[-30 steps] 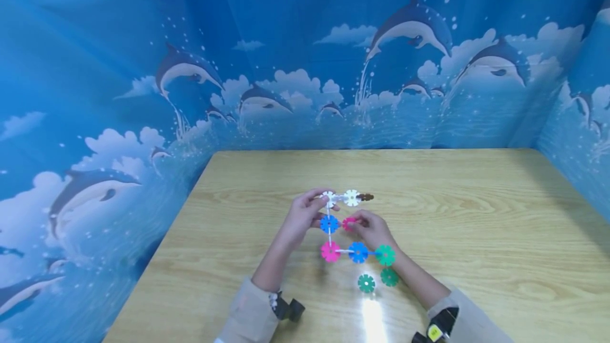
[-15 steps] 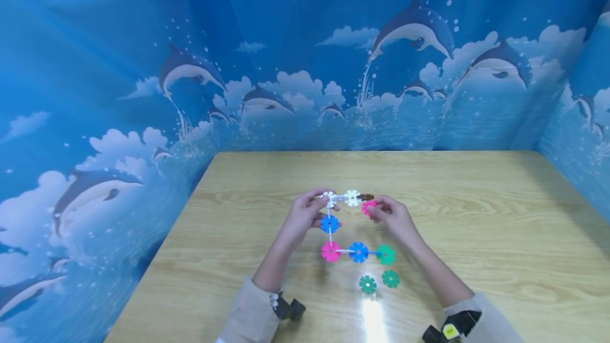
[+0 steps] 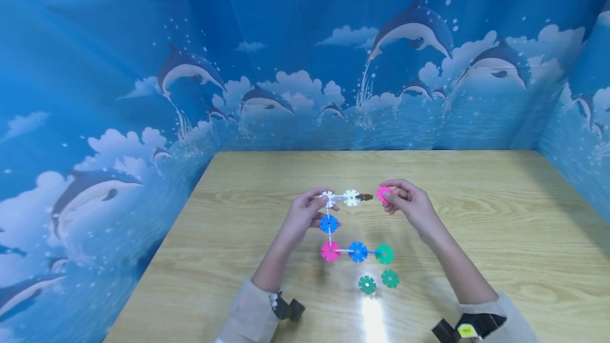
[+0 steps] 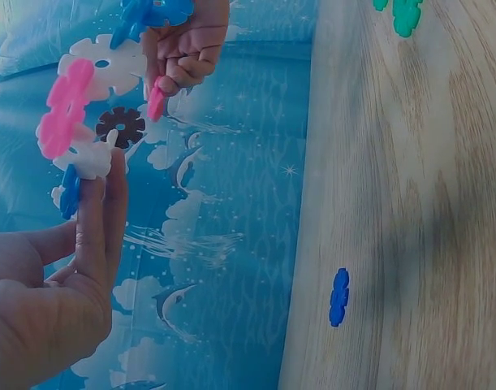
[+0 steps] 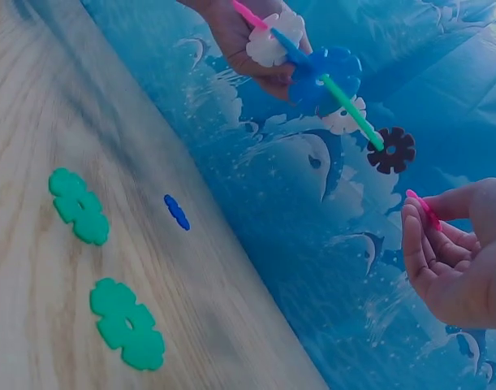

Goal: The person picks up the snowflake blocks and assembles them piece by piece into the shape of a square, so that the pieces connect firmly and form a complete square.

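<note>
My left hand [image 3: 299, 218] holds a chain of interlocking snowflake discs by its white corner disc [image 3: 328, 199]. From there the chain runs right through a white disc [image 3: 351, 198] to a brown disc [image 3: 365, 197] at its tip, seen edge-on from the head. The other way it bends down past a blue disc [image 3: 329, 224] to a pink one [image 3: 331, 251], then right through another blue disc [image 3: 358, 252] to a green disc [image 3: 384, 254]. My right hand [image 3: 413, 209] pinches a loose pink disc [image 3: 383, 196] between thumb and fingers, right of the brown disc and apart from it.
Two loose green discs [image 3: 367, 284] [image 3: 390, 279] lie on the wooden table [image 3: 476, 216] below the chain. The wrist views also show a loose blue disc [image 5: 176, 212] on the tabletop. Behind the table hangs a blue dolphin-print curtain [image 3: 305, 57].
My right hand has carried the pink disc from beside the blue disc up and right, past the brown tip. The left hand and the chain have stayed nearly still.
</note>
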Available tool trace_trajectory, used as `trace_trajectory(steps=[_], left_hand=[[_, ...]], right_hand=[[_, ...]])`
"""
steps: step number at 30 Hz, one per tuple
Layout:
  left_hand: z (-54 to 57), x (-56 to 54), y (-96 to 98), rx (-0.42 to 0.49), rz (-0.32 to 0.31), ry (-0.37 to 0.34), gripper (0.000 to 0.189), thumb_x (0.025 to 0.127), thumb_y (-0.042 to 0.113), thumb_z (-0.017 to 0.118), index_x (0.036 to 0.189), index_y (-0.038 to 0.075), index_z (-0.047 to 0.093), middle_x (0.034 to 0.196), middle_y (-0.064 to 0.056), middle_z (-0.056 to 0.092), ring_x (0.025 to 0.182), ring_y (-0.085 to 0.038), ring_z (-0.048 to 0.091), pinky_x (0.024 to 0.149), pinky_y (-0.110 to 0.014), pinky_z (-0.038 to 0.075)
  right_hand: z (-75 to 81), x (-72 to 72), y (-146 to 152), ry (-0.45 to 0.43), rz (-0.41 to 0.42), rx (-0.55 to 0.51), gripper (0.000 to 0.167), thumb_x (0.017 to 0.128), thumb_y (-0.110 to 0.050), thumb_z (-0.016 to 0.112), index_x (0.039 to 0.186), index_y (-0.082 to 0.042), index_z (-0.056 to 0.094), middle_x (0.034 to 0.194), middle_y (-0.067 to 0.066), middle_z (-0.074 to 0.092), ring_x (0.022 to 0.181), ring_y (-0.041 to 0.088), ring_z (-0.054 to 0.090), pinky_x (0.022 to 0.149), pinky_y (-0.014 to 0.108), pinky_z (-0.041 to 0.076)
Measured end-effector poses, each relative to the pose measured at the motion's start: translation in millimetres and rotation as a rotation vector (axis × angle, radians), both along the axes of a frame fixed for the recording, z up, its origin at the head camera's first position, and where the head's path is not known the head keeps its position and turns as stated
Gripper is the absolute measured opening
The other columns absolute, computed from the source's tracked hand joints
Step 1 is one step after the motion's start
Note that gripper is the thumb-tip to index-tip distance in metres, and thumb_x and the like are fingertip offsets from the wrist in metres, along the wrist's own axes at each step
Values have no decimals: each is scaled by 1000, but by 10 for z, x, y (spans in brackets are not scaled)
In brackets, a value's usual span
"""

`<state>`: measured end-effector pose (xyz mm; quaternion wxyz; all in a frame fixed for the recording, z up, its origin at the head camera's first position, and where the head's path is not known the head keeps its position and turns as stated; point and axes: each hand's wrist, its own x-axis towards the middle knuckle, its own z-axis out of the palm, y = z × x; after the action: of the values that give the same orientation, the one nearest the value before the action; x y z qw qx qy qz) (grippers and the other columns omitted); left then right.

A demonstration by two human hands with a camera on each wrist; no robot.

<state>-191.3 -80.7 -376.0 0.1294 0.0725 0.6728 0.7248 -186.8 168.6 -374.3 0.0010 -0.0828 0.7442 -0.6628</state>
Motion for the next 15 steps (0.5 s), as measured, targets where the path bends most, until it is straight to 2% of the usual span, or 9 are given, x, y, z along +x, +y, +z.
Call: trace_trajectory(steps=[6, 10, 15], left_hand=[[-3, 7, -3, 6, 3, 1, 29, 95, 17, 52, 121, 6, 56, 93, -14, 66, 52, -9, 52, 48, -16, 44], [-4, 9, -2, 1, 3, 3, 29, 95, 17, 52, 122, 6, 56, 93, -14, 65, 52, -9, 51, 48, -16, 41], [-18, -1, 7, 0, -12, 10, 31, 95, 17, 52, 123, 4, 55, 93, -15, 66, 51, -9, 49, 49, -18, 42]], right_hand=[[38, 41, -10, -2, 30, -3, 29, 92, -6, 54, 118, 6, 51, 77, 6, 60, 68, 15, 59, 66, 30, 53], [50, 59, -23, -3, 50, 12, 29, 92, -7, 54, 118, 6, 52, 81, 14, 61, 69, 18, 59, 65, 29, 53], [59, 70, -48, -2, 61, 26, 28, 92, -6, 55, 117, 5, 53, 82, 14, 61, 71, 21, 59, 65, 28, 53]])
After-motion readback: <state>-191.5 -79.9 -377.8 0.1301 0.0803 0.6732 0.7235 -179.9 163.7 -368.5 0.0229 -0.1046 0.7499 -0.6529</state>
